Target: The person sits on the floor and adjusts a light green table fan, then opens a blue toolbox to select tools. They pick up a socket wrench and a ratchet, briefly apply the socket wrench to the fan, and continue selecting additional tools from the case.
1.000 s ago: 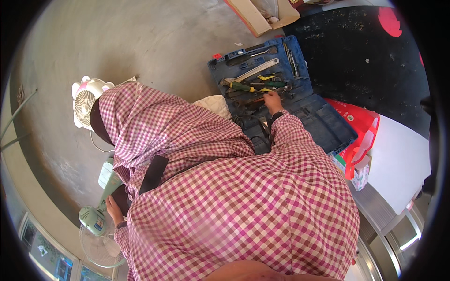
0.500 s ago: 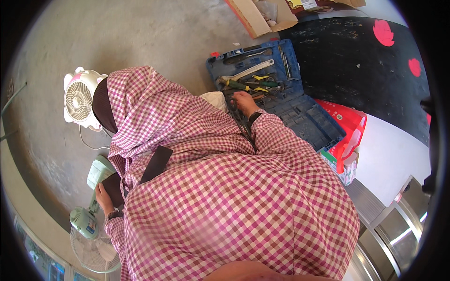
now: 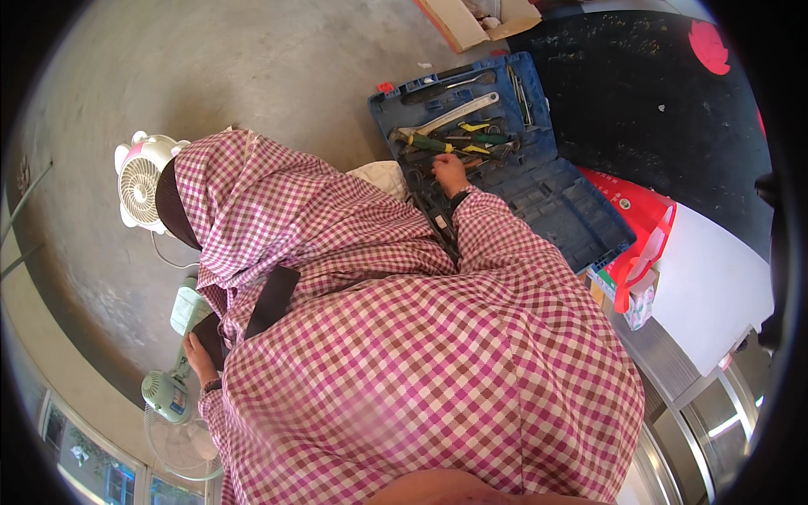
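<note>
Though I cannot tell if the right hand (image 3: 451,172) holds anything, it should move gently over the blue plastic toolbox (image 3: 581,219).

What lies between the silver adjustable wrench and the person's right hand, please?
A green-and-yellow screwdriver handle lies between the silver adjustable wrench and the right hand, as the head view shows.

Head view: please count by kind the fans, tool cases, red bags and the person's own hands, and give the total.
Fans: 2 (white fan, green fan)
Blue tool case: 1
Red bag: 1
Hands: 2 (left hand, right hand)
Total: 6
</note>
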`<state>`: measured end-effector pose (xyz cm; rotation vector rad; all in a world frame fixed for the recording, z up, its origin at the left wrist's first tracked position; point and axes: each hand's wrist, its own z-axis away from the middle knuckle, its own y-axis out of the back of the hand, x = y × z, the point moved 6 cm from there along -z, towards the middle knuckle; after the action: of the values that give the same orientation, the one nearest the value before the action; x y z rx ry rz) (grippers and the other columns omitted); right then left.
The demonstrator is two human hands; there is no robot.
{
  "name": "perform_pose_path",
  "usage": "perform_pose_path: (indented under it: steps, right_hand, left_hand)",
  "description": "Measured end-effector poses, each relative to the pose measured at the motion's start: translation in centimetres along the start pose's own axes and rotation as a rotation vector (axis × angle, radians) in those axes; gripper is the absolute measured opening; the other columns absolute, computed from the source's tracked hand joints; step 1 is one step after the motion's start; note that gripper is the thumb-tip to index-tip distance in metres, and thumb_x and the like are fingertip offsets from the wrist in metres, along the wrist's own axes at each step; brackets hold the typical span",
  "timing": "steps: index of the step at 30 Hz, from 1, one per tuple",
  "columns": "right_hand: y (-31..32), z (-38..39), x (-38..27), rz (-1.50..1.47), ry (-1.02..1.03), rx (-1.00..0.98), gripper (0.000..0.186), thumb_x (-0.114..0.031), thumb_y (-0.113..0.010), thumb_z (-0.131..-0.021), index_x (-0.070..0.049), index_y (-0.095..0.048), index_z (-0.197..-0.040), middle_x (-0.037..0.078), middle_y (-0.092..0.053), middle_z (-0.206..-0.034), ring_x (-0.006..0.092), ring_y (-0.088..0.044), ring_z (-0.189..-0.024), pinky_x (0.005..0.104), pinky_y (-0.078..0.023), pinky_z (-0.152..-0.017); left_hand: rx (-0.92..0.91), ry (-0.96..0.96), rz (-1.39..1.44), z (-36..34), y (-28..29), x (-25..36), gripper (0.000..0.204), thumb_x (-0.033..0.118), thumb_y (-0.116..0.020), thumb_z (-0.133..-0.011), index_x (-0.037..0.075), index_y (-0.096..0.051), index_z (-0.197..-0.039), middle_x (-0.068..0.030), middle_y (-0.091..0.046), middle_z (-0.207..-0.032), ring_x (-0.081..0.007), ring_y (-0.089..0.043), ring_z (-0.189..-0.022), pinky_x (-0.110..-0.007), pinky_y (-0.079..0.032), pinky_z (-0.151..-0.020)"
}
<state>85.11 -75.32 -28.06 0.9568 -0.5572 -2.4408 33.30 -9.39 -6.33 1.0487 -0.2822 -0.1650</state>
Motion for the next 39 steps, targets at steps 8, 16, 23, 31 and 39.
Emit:
perform_pose_path:
  steps: [8,16,23,31,39]
  right_hand:
    - [3.9,-1.0,-0.3,0.224,0.174,0.219,0.028,-0.018,-0.063,-0.079,-0.001,-0.066,-0.101,0.019,-0.069,-0.087,0.033,-0.067,-0.085,0.0407,-0.052,-0.079]
    - [9.5,1.5,-4.7,0.469,0.197,0.485,0.036,-0.011,-0.062,-0.076,0.0,-0.062,-0.11,0.023,-0.061,-0.111,0.0396,-0.06,-0.099,0.0455,-0.048,-0.089]
    - [10.8,-0.1,-6.4,0.908,0.3,0.298,0.052,-0.008,-0.064,-0.078,-0.006,-0.051,-0.128,0.018,-0.043,-0.139,0.0381,-0.037,-0.13,0.0462,-0.035,-0.106]
    - [11.6,-0.5,-5.2,1.196,0.261,0.216,0.038,-0.016,-0.057,-0.087,-0.016,-0.055,-0.126,0.012,-0.047,-0.132,0.0335,-0.042,-0.125,0.0474,-0.037,-0.101]
    - [12.3,-0.1,-5.6,1.176,0.305,0.213,0.029,-0.014,-0.052,-0.089,-0.015,-0.06,-0.118,0.009,-0.056,-0.119,0.0315,-0.051,-0.116,0.0447,-0.04,-0.097]
  left_hand:
    - [-0.026,-0.055,-0.009,0.3,-0.9,0.0,0.052,0.039,-0.045,-0.098,-0.003,-0.054,-0.127,-0.0241,-0.058,-0.124,-0.0379,-0.054,-0.113,-0.041,-0.041,-0.097]
    - [-0.065,-0.032,0.031,0.4,-0.9,0.1,0.054,0.04,-0.045,-0.098,-0.003,-0.051,-0.13,-0.0249,-0.054,-0.129,-0.0383,-0.051,-0.118,-0.041,-0.039,-0.101]
    - [-0.095,-0.042,-0.036,0.0,-1.4,0.6,0.057,0.042,-0.045,-0.098,-0.004,-0.049,-0.132,-0.0256,-0.052,-0.132,-0.0388,-0.049,-0.121,-0.041,-0.038,-0.102]
    - [-0.112,-0.046,-0.033,0.3,-1.3,1.3,0.057,0.042,-0.044,-0.098,-0.003,-0.049,-0.132,-0.0264,-0.051,-0.132,-0.0399,-0.048,-0.122,-0.042,-0.037,-0.103]
    - [-0.108,-0.011,-0.06,-0.3,-1.4,0.4,0.057,0.043,-0.044,-0.098,-0.003,-0.05,-0.131,-0.0268,-0.052,-0.131,-0.0406,-0.049,-0.12,-0.043,-0.038,-0.102]
